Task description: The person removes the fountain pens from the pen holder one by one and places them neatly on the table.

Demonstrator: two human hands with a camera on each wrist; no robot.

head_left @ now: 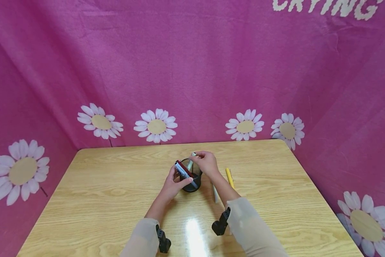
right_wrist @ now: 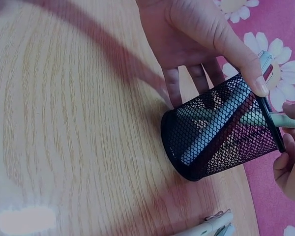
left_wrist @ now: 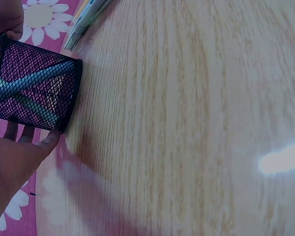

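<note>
A black mesh pen cup [head_left: 190, 187] sits near the middle of the table, with a light blue pen [head_left: 181, 168], a dark red one and a pale green pen [head_left: 190, 165] inside. My left hand [head_left: 172, 187] holds the cup from its left side, thumb at the rim and fingers round the mesh, as the right wrist view also shows. At the rim, my right hand [head_left: 207, 164] pinches the top of the pale green pen, whose lower part shows through the mesh [right_wrist: 201, 114].
To the right of the cup, a yellow pen [head_left: 229, 177] and a whitish pen [head_left: 214, 193] lie on the wooden table [head_left: 109, 192]. A pink cloth [head_left: 192, 71] with daisies hangs behind and beside it. Each forearm wears a small black camera.
</note>
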